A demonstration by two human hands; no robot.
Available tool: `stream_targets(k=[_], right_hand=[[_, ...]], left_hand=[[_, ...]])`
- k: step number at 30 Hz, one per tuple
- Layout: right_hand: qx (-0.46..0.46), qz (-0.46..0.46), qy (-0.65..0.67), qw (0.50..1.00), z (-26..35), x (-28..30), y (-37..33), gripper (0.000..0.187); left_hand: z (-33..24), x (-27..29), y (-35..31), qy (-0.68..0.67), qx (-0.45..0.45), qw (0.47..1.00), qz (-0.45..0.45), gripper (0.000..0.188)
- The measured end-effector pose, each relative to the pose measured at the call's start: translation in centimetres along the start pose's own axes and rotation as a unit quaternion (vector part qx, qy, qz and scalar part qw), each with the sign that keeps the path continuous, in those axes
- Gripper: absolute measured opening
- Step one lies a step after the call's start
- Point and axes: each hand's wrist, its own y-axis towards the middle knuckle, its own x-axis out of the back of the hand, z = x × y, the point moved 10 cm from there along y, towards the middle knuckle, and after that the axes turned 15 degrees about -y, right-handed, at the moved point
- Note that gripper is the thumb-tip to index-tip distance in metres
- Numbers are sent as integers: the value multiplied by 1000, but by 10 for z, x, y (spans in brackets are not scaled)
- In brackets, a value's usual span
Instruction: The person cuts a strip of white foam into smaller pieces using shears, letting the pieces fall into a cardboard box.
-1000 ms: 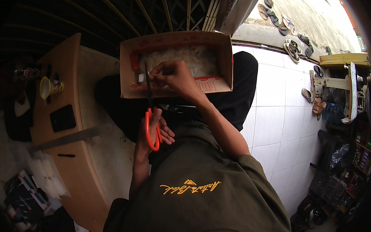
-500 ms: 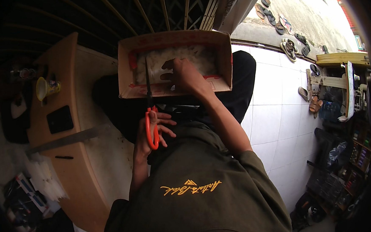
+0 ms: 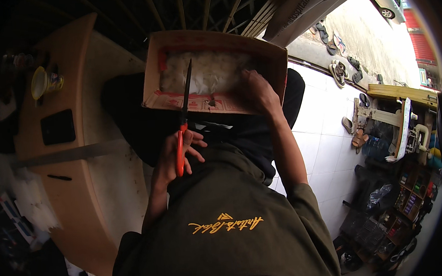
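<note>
A cardboard box sits across my lap, tilted down to the right. White, lumpy, fluffy-looking stuff fills much of it. My left hand holds a pair of scissors by the red handle, its other fingers loosely spread. The dark blades are together and point away, in front of the box's near wall and its contents. My right hand reaches into the right end of the box, fingers curled. The fingertips are in shadow, and what they grip, if anything, is hidden.
On the left, a wooden table carries a yellow cup, a black tablet or phone and a pen. Metal grille bars stand beyond the box. At right are white floor tiles, several shoes and a sewing machine.
My right hand has moved right, from the middle of the box to its right end, with the fingers more curled. The box has tilted, its right side nearer. The scissors have swung to the right.
</note>
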Motion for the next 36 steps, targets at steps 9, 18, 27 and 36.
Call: stream_targets(k=[9, 18, 27, 36], right_hand=[[-59, -17, 214, 975, -8, 27, 22, 29], [-72, 13, 211, 975, -12, 20, 26, 34], [-84, 3, 250, 964, -25, 22, 24, 30], [-56, 16, 223, 973, -14, 26, 18, 29]], left_hand=[[3, 1, -1, -28, 14, 1000, -4, 71], [1, 3, -1, -5, 14, 1000, -12, 71], [5, 4, 0, -28, 16, 999, -11, 69], [5, 3, -1, -26, 9, 1000, -7, 67]])
